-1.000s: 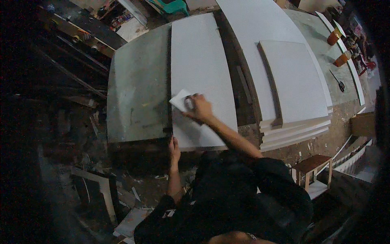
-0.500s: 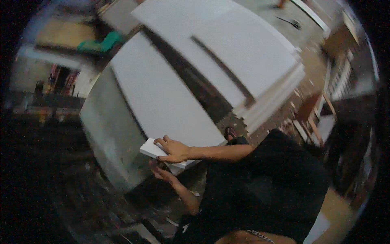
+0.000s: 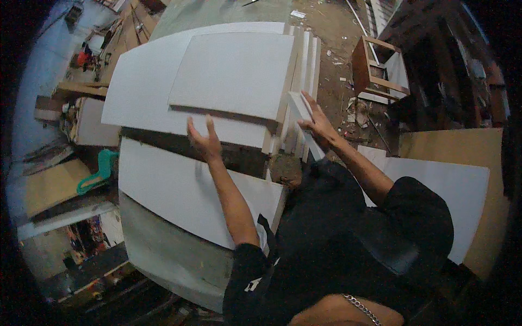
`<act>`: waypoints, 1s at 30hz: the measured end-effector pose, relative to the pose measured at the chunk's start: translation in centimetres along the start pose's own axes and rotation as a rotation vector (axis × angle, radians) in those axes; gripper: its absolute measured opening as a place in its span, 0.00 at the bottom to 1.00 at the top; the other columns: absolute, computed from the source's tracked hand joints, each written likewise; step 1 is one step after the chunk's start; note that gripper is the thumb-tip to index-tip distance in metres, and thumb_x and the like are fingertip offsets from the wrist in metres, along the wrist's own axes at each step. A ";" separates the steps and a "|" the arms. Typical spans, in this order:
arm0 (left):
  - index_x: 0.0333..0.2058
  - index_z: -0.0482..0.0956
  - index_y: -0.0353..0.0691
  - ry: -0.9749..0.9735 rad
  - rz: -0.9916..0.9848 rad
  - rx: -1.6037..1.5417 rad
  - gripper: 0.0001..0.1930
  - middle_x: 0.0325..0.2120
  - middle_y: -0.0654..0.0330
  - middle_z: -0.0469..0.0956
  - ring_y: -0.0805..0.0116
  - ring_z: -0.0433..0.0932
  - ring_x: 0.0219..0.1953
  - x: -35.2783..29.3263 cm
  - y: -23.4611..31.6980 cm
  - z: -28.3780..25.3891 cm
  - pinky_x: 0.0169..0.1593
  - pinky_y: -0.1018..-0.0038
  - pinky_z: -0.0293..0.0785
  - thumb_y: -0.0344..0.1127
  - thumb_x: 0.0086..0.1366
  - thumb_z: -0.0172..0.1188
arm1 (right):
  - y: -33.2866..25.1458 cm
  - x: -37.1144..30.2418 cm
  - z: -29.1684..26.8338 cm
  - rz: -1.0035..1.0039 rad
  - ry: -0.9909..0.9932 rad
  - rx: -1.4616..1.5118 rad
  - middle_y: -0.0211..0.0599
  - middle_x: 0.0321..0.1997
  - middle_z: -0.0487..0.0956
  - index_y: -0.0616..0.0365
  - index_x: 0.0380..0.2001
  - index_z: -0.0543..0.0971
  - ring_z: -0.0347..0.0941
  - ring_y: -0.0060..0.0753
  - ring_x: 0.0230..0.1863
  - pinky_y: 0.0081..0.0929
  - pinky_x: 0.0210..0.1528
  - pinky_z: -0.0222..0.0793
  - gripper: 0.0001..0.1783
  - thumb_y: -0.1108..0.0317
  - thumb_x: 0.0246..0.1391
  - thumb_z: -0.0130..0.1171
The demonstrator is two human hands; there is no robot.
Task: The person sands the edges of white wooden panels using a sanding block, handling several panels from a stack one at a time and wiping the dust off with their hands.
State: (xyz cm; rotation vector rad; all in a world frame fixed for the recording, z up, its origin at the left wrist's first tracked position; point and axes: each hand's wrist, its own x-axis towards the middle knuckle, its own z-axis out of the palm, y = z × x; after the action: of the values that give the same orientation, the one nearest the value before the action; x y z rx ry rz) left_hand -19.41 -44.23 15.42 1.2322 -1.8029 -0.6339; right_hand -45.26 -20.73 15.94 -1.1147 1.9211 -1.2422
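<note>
My right hand (image 3: 323, 130) is closed on a narrow white board piece (image 3: 299, 107), thumb and fingers on either side of it. That piece is tilted beside the right-hand edges of a stack of white boards (image 3: 147, 76). My left hand (image 3: 205, 143) holds nothing. Its fingers are spread, at the front edge of the stack. A smaller white panel (image 3: 234, 73) rests on top of the stack, just beyond my left fingers. Below my left forearm lies another long white board (image 3: 168, 176), separated from the stack by a dark gap.
A greenish-grey surface (image 3: 163, 244) extends under the near board. On the debris-strewn floor at the far right stands a small brown wooden frame (image 3: 375, 68). Large white (image 3: 435, 185) and tan panels (image 3: 478, 146) are at my right. A green curved object (image 3: 100, 171) lies at the left.
The view has turned. Both hands were together at the white board piece over the near board; now my right hand holds it beside the stack, and my left hand has come away from it.
</note>
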 end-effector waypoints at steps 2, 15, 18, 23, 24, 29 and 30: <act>0.62 0.57 0.29 -0.045 0.064 0.202 0.43 0.62 0.41 0.60 0.45 0.57 0.65 8.1 -0.9 3.4 0.66 0.55 0.53 0.58 0.61 0.59 | 0.2 1.9 -0.4 0.057 0.056 0.038 0.62 0.65 0.59 0.42 0.70 0.49 0.58 0.63 0.65 0.48 0.65 0.54 0.55 0.29 0.45 0.54; 0.60 0.69 0.46 -0.122 -0.202 0.787 0.54 0.59 0.55 0.67 0.51 0.62 0.62 24.1 -5.0 13.4 0.64 0.49 0.54 0.82 0.43 0.54 | 0.7 -0.8 6.1 0.147 -0.006 -0.080 0.65 0.62 0.59 0.36 0.70 0.42 0.62 0.75 0.58 0.59 0.57 0.64 0.56 0.38 0.45 0.61; 0.60 0.70 0.47 -0.141 -0.156 0.752 0.54 0.58 0.54 0.68 0.51 0.63 0.62 24.1 -6.4 12.9 0.64 0.50 0.55 0.82 0.41 0.55 | -0.4 1.4 4.9 0.260 -0.020 -0.085 0.67 0.62 0.58 0.37 0.70 0.42 0.63 0.74 0.57 0.59 0.57 0.64 0.55 0.38 0.45 0.61; 0.60 0.70 0.46 -0.159 -0.147 0.718 0.55 0.58 0.54 0.67 0.50 0.61 0.63 24.5 -4.7 13.4 0.65 0.51 0.53 0.82 0.39 0.57 | 1.4 14.1 -0.6 0.295 0.169 -0.042 0.67 0.61 0.62 0.47 0.68 0.48 0.64 0.67 0.58 0.52 0.60 0.60 0.50 0.35 0.51 0.55; 0.60 0.70 0.46 -0.165 -0.144 0.747 0.55 0.58 0.55 0.68 0.50 0.61 0.62 24.6 -4.5 13.7 0.65 0.51 0.54 0.82 0.39 0.57 | 1.2 15.0 -1.2 0.332 0.178 -0.003 0.67 0.62 0.61 0.49 0.68 0.50 0.63 0.64 0.60 0.50 0.62 0.59 0.48 0.35 0.52 0.52; 0.60 0.70 0.47 -0.105 -0.235 0.821 0.55 0.57 0.55 0.69 0.50 0.63 0.62 24.4 -4.7 12.2 0.63 0.51 0.57 0.80 0.38 0.60 | -1.7 1.7 5.8 0.311 -0.064 -0.144 0.64 0.66 0.55 0.41 0.70 0.45 0.55 0.65 0.66 0.52 0.66 0.56 0.55 0.41 0.45 0.62; 0.60 0.70 0.47 -0.123 -0.221 0.793 0.55 0.57 0.55 0.69 0.50 0.62 0.62 24.3 -4.5 13.2 0.64 0.51 0.55 0.80 0.38 0.60 | -1.7 1.2 5.8 0.330 -0.084 -0.156 0.61 0.67 0.55 0.38 0.70 0.45 0.55 0.65 0.67 0.53 0.66 0.55 0.56 0.40 0.43 0.63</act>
State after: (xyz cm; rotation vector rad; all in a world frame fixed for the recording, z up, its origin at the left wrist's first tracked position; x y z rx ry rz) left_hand -32.41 -69.00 13.73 1.9629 -2.1206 -0.0844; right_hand -40.54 -24.62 15.15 -0.8627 2.0634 -0.8672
